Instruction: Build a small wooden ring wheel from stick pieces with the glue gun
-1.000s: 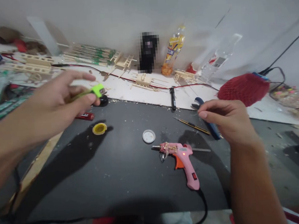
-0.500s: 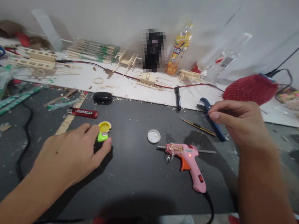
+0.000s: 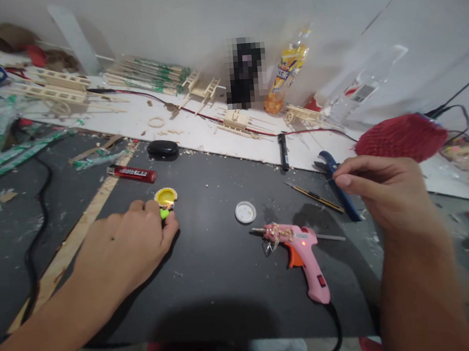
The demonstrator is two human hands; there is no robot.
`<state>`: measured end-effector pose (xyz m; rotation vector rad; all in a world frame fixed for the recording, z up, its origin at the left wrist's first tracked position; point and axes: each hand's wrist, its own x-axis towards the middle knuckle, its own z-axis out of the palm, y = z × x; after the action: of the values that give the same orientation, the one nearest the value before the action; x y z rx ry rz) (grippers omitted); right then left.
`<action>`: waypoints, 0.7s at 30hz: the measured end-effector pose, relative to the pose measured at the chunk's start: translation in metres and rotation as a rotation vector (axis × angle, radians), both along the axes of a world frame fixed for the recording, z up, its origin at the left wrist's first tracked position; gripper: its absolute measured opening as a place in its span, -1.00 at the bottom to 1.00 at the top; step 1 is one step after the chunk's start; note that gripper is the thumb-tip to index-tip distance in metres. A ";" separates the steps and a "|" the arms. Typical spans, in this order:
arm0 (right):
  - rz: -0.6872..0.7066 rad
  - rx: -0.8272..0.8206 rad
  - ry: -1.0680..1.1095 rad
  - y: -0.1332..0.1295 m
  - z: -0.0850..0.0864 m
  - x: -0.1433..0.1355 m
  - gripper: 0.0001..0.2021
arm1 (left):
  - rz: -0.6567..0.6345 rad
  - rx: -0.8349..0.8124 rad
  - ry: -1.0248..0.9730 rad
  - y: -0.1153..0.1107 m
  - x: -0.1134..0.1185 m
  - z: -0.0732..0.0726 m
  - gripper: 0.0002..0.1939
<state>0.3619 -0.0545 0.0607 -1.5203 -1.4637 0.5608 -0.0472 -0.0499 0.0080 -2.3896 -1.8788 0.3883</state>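
My left hand (image 3: 130, 240) is closed around a bright green lighter (image 3: 165, 214), most of it hidden by the fingers. A small orange-yellow glow shows at the lighter's top, against the near rim of a small round yellow cup (image 3: 165, 195). My right hand (image 3: 385, 190) is raised at the right with thumb and forefinger pinched together. Whatever it may hold is too small to make out. Behind its fingertips lie blue-handled pliers (image 3: 343, 194). Between the hands are a white round lid (image 3: 245, 213) and a pink glue gun (image 3: 298, 241) lying on its side, its light on.
A red lighter (image 3: 132, 174), a black case (image 3: 162, 149), a craft knife (image 3: 317, 197) and a black marker (image 3: 283, 152) lie on the dark table. Small wooden cart models (image 3: 236, 120), an orange drink bottle (image 3: 287, 74) and a clear bottle (image 3: 366, 89) stand along the wall.
My left hand has turned and moved slightly, its fingers curling further over the green lighter. A glow has appeared by the yellow cup. My right hand keeps its pinch; the view has shifted slightly.
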 end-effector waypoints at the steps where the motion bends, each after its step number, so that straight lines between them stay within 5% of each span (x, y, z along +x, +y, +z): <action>1: -0.003 -0.004 -0.002 0.000 0.000 0.000 -0.91 | -0.006 0.005 -0.001 0.000 0.000 -0.002 -0.33; 7: -0.001 -0.005 -0.001 0.000 0.001 -0.002 -0.91 | -0.022 0.040 -0.011 -0.002 -0.002 -0.010 -0.38; 12: 0.002 -0.004 0.010 0.000 0.000 -0.001 -0.92 | -0.027 0.019 -0.046 -0.007 -0.010 -0.004 -0.38; 17: -0.028 0.019 0.023 0.000 0.000 -0.002 -0.93 | 0.067 0.107 -0.138 -0.004 -0.033 0.021 -0.29; 21: -0.039 0.030 0.024 -0.001 0.003 -0.015 -0.93 | -0.024 0.197 -0.224 0.024 -0.021 0.049 -0.37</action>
<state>0.3465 -0.0558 0.0638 -1.5106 -1.4154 0.5296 -0.0681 -0.0262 0.0575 -2.4033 -1.8699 -0.0687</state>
